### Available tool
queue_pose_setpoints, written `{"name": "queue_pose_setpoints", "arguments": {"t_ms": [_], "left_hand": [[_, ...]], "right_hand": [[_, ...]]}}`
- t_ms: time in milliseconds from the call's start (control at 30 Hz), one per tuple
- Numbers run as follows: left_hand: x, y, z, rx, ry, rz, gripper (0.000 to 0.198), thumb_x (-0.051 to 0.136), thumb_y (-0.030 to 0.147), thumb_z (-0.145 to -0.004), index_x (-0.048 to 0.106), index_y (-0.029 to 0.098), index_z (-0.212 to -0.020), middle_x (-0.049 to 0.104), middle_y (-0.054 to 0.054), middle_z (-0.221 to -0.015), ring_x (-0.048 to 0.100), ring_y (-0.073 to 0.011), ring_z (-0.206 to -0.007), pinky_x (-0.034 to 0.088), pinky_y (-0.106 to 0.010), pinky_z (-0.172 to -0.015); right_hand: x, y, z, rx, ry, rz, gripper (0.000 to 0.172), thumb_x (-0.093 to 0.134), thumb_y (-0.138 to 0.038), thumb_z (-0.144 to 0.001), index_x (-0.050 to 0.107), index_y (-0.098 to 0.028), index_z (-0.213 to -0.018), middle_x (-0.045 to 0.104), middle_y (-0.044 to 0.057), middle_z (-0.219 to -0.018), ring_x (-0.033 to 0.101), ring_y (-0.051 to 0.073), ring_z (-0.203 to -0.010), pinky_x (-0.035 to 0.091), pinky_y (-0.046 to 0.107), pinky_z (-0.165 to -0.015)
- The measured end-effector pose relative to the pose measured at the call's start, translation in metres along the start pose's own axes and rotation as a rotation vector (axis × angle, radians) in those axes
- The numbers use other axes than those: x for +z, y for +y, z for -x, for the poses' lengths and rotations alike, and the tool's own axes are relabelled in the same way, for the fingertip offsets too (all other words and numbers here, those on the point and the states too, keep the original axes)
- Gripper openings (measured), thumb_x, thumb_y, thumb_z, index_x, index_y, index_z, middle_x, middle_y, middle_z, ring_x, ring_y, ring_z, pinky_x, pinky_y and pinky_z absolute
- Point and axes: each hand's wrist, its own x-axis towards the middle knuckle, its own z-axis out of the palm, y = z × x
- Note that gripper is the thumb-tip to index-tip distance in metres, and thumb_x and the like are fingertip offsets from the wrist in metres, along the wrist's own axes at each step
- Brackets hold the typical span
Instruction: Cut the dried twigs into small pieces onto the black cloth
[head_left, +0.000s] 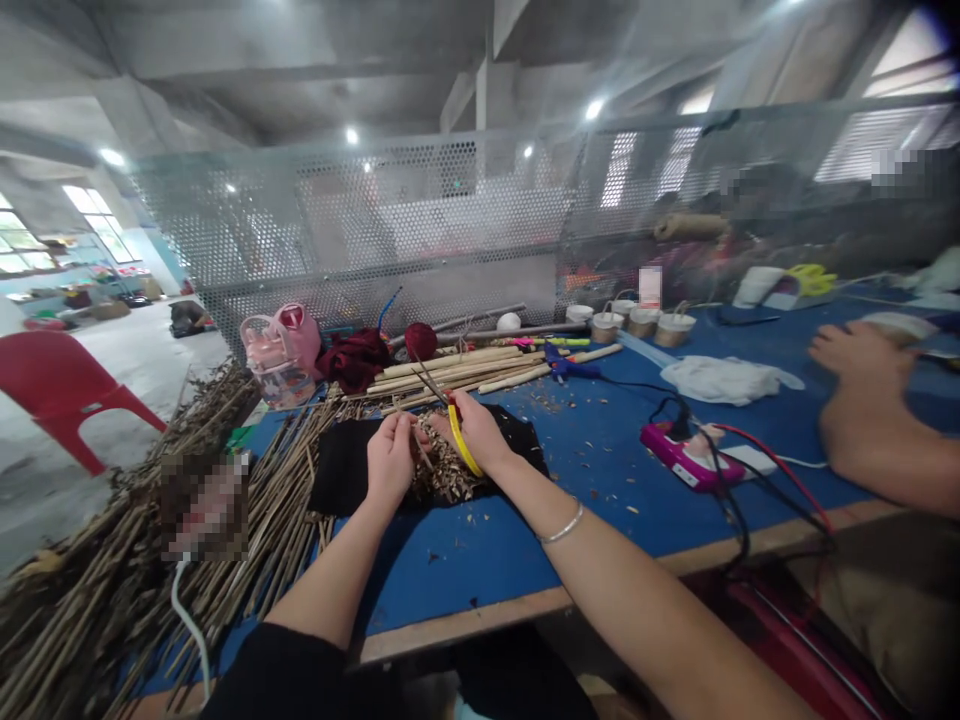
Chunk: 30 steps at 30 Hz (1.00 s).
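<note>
My right hand (480, 432) is closed round the yellow handles of a pair of scissors (464, 440), whose blades point up and left. Just left of it, my left hand (391, 455) pinches a thin stick (421, 445). Below and between both hands lies a pile of short cut stick pieces (454, 482) on a black cloth (337, 465). Small chips are scattered over the blue table (600, 510) around the cloth. Long dry stalks (277, 530) lie in a heap to the left.
Behind the cloth are pale sticks (465, 370), a dark red yarn ball (421, 341) and a blue glue gun (566, 365). A pink bottle (279, 360) stands back left. At right are a purple power strip (694, 458), cables and another person's arm (870, 430).
</note>
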Motion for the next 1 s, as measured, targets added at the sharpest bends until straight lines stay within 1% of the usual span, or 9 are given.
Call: {"name": "queue_pose_setpoints", "arguments": {"t_ms": [167, 267, 367, 500, 567, 633, 733, 867, 1000], "left_hand": [[0.0, -0.002, 0.002, -0.018, -0.049, 0.008, 0.027, 0.049, 0.044, -0.077, 0.053, 0.018, -0.082, 0.057, 0.001, -0.058, 0.057, -0.0129, -0.046, 0.045, -0.022, -0.044], [0.001, -0.003, 0.003, -0.011, -0.062, 0.008, 0.028, 0.049, 0.045, -0.077, 0.054, 0.018, -0.083, 0.057, 0.001, -0.059, 0.056, -0.0125, -0.046, 0.045, -0.022, -0.043], [0.001, -0.005, 0.002, -0.002, -0.06, -0.014, 0.03, 0.048, 0.045, -0.078, 0.055, 0.017, -0.084, 0.056, 0.001, -0.059, 0.053, -0.0111, -0.046, 0.044, -0.022, -0.044], [0.002, -0.003, 0.001, 0.108, -0.075, -0.131, 0.026, 0.047, 0.038, -0.08, 0.06, 0.016, -0.084, 0.063, -0.003, -0.073, 0.057, -0.0137, -0.064, 0.046, -0.025, -0.063], [0.002, 0.001, 0.0, 0.171, -0.066, -0.196, 0.025, 0.046, 0.033, -0.08, 0.063, 0.016, -0.086, 0.065, -0.006, -0.083, 0.058, -0.0166, -0.077, 0.043, -0.028, -0.076], [0.001, 0.006, -0.002, 0.198, -0.086, -0.236, 0.025, 0.046, 0.032, -0.081, 0.064, 0.015, -0.087, 0.066, -0.007, -0.087, 0.058, -0.0185, -0.083, 0.041, -0.029, -0.081], [0.001, 0.01, -0.004, 0.215, -0.107, -0.255, 0.026, 0.046, 0.032, -0.081, 0.065, 0.015, -0.085, 0.067, -0.008, -0.088, 0.058, -0.0196, -0.085, 0.04, -0.031, -0.083], [-0.002, 0.001, -0.003, 0.196, -0.076, -0.234, 0.026, 0.047, 0.033, -0.08, 0.065, 0.015, -0.088, 0.067, -0.008, -0.089, 0.059, -0.0199, -0.086, 0.04, -0.031, -0.084], [-0.005, -0.01, 0.003, 0.154, -0.132, -0.213, 0.027, 0.05, 0.037, -0.078, 0.066, 0.015, -0.085, 0.067, -0.007, -0.084, 0.059, -0.0192, -0.078, 0.045, -0.029, -0.074]], "right_hand": [[0.005, -0.003, -0.001, 0.027, 0.03, 0.016, 0.027, 0.049, -0.043, -0.08, 0.048, -0.018, -0.09, 0.054, 0.001, -0.074, 0.048, 0.013, -0.064, 0.037, 0.023, -0.06], [0.005, -0.004, 0.001, 0.048, -0.035, 0.005, 0.028, 0.049, -0.043, -0.08, 0.047, -0.019, -0.093, 0.054, -0.001, -0.072, 0.048, 0.012, -0.061, 0.036, 0.023, -0.057], [0.004, -0.005, 0.006, 0.049, -0.105, 0.018, 0.036, 0.057, -0.045, -0.074, 0.047, -0.019, -0.098, 0.057, 0.001, -0.08, 0.052, 0.013, -0.066, 0.037, 0.023, -0.06], [-0.003, -0.008, 0.009, 0.002, -0.182, 0.127, 0.047, 0.066, -0.05, -0.065, 0.05, -0.018, -0.095, 0.057, 0.005, -0.092, 0.055, 0.017, -0.081, 0.04, 0.028, -0.07], [-0.009, -0.01, 0.005, -0.017, -0.229, 0.171, 0.051, 0.066, -0.053, -0.063, 0.051, -0.017, -0.096, 0.057, 0.007, -0.094, 0.055, 0.019, -0.084, 0.04, 0.03, -0.073], [-0.015, -0.011, 0.0, -0.064, -0.271, 0.194, 0.055, 0.066, -0.055, -0.062, 0.05, -0.016, -0.098, 0.056, 0.008, -0.096, 0.054, 0.02, -0.089, 0.04, 0.031, -0.075], [-0.017, -0.009, -0.008, -0.131, -0.294, 0.225, 0.06, 0.067, -0.056, -0.061, 0.049, -0.016, -0.102, 0.056, 0.009, -0.098, 0.054, 0.022, -0.093, 0.039, 0.032, -0.076], [-0.007, -0.003, -0.005, -0.142, -0.248, 0.256, 0.061, 0.066, -0.059, -0.06, 0.048, -0.016, -0.1, 0.055, 0.009, -0.096, 0.053, 0.023, -0.091, 0.04, 0.033, -0.076], [0.0, 0.001, 0.005, -0.135, -0.234, 0.268, 0.059, 0.062, -0.063, -0.061, 0.048, -0.017, -0.094, 0.055, 0.007, -0.088, 0.053, 0.02, -0.083, 0.04, 0.032, -0.072]]}}
